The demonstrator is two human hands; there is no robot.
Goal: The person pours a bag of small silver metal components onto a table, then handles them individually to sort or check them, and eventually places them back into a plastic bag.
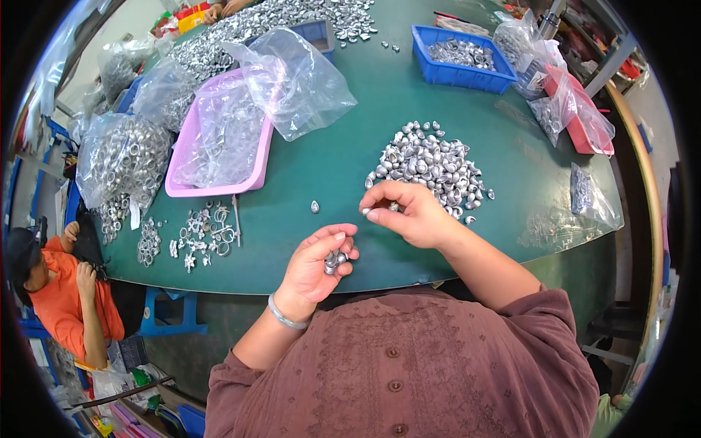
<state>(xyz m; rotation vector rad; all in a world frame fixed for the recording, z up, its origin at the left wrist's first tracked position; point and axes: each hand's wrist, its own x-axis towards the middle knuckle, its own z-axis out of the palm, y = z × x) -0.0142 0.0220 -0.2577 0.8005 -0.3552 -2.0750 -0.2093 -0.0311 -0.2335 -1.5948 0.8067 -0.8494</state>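
Observation:
My left hand (pixel 315 264), with a bracelet on its wrist, is cupped palm up at the table's near edge. Several small silvery teardrop-shaped metal pieces (pixel 334 260) lie in its curled fingers. My right hand (pixel 412 215) hovers in front of a heap of the same metal pieces (pixel 427 162). Its thumb and forefinger pinch one small metal piece (pixel 366 211), mostly covered by the fingertips. One loose metal piece (pixel 315 206) lies alone on the green table (pixel 328 164), to the left of the heap.
Left stand a pink basket (pixel 175 171) lined with plastic and a bag of metal rings (pixel 124 157). Small metal castings (pixel 201 233) lie before them. A blue tray (pixel 467 79) and red basket (pixel 584 139) are at the right. Another person (pixel 69 292) sits at far left.

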